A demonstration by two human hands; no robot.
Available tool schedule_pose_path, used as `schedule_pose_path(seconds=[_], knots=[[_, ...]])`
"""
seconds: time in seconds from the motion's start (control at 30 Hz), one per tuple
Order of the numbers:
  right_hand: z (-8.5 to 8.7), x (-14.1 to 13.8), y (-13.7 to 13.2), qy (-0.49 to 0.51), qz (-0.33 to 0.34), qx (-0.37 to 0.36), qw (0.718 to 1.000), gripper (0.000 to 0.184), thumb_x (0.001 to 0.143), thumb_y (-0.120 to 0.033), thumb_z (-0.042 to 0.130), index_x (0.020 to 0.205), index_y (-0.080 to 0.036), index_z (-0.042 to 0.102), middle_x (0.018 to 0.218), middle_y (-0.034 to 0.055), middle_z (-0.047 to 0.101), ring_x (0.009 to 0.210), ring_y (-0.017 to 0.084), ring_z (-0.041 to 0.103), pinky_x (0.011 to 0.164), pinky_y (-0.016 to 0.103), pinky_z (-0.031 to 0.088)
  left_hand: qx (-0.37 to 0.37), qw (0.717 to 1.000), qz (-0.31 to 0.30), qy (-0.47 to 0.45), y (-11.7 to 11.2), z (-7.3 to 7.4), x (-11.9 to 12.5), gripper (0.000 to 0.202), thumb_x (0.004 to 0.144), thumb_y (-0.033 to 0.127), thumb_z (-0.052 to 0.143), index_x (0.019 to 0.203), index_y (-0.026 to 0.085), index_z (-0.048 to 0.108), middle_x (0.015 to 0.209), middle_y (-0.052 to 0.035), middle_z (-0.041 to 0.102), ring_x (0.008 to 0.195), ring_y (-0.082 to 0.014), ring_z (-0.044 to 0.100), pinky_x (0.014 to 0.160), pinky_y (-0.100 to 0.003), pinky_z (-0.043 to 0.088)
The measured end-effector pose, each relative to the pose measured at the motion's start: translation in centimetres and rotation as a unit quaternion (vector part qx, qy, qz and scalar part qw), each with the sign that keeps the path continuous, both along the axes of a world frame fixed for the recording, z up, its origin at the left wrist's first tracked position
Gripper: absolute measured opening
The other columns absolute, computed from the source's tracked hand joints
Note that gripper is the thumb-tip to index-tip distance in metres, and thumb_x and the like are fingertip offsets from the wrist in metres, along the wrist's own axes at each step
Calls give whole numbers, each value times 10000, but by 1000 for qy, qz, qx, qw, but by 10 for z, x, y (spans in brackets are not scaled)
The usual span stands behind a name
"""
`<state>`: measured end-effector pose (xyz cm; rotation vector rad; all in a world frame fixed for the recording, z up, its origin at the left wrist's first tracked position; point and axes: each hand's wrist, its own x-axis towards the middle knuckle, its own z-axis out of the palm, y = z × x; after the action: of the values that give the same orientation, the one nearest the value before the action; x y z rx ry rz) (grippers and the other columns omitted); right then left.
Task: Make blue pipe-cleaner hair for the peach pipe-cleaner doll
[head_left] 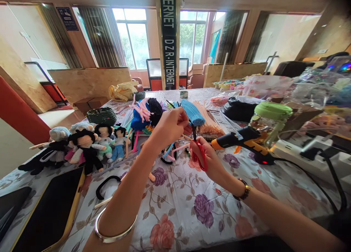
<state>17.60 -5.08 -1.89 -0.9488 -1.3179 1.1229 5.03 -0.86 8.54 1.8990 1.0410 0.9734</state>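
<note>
using the glue gun [244,139] as reference, i log the following positions. the right hand [212,161], just left of the glue gun, is closed around the red handles of the scissors [203,158], whose tips point up toward the other hand. the left hand [172,126], farther left of the glue gun, has its fingertips drawn together, pinching a thin dark strand [170,104]; i cannot tell whether the blades touch it. beyond the hands, left of the glue gun, lie a blue bundle [193,112] and a peach bundle [210,122], side by side. the dolls [87,146] sit well left of the glue gun; a green-lidded jar [272,111] stands just behind it.
</note>
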Motion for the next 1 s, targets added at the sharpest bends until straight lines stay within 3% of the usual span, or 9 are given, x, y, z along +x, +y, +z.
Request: schedule_pose_path(seconds=[1.0], knots=[[3,3,0,-68,-42,4,997,407,786,-591,540,706,-225,379,536,-79,410,423,69,335,384,206,300,0,1000,-5,1,2,-4,-1,180,746,25,493,661,180,461,577,1,639,586,-147,675,591,-248,558]])
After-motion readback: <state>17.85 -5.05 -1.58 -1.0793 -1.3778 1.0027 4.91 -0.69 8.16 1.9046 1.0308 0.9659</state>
